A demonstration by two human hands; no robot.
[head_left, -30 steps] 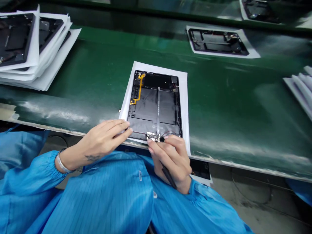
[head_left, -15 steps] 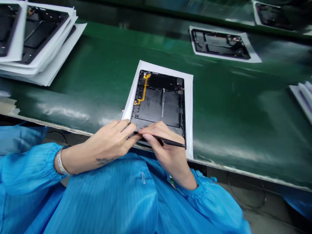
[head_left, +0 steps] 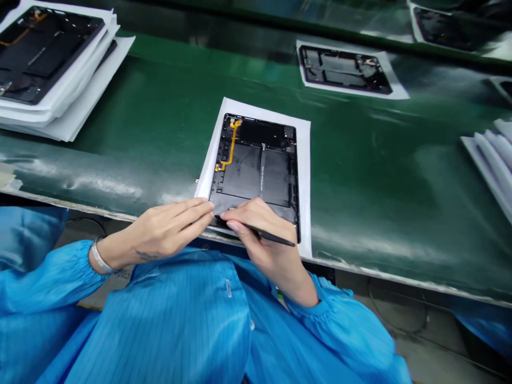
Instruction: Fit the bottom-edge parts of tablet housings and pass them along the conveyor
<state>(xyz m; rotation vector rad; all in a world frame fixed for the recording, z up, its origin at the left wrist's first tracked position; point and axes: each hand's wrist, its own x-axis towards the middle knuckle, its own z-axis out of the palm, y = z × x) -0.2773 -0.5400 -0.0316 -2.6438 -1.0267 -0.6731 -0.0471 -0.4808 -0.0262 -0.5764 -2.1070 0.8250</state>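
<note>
An opened tablet housing (head_left: 276, 184), black with an orange ribbon cable (head_left: 230, 152) down its left side, lies on a white paper sheet (head_left: 304, 160) near the bench's front edge. My right hand (head_left: 264, 229) grips slim black tweezers (head_left: 276, 238) like a pen, over the tablet's near end. The tips are partly hidden by my fingers at the lower left corner. Beside that corner rests my left hand (head_left: 176, 226), fingers stretched out together, fingertips at the tablet's edge and nothing visible in them.
Sheets of paper with opened tablets form a stack (head_left: 60, 114) at the left. Another opened tablet (head_left: 346, 69) lies on paper farther back. Layered white sheets (head_left: 490, 165) sit at the right edge of the green bench (head_left: 380, 176). Blue fabric (head_left: 28, 234) shows at far left.
My left hand has drawn back leftward from my right fingertips. A sheet with a tablet that overlapped the left stack is gone, uncovering the stack's top tablet. The view has shifted slightly.
</note>
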